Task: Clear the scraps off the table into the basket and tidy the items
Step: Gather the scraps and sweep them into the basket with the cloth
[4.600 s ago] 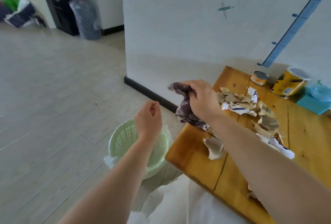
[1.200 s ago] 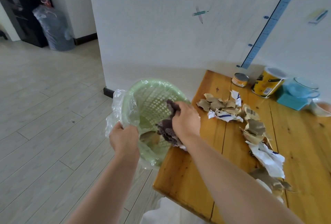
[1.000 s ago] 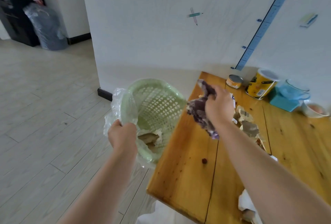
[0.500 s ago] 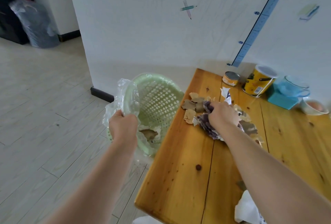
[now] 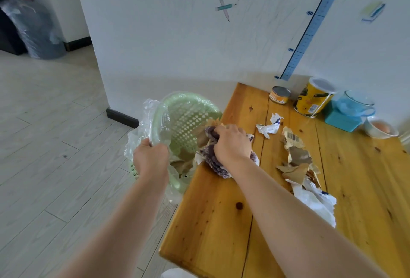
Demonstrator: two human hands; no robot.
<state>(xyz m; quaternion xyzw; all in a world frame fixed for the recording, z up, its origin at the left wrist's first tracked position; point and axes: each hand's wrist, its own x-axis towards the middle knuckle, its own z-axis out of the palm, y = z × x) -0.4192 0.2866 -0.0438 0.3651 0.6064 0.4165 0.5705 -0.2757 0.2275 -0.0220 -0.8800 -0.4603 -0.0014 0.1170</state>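
At the left edge of the wooden table (image 5: 213, 222), the left hand (image 5: 150, 157) grips the plastic-lined rim of the tilted green basket (image 5: 188, 109), the right hand (image 5: 233, 142) clutches a purple cloth (image 5: 213, 162) at its mouth, and torn paper scraps (image 5: 296, 157) lie strewn further right.

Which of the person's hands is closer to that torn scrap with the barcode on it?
Right. The right hand, gripping a purple cloth at the table edge, is left of the barcode scrap; the left hand is farther left, off the table, holding the basket rim.
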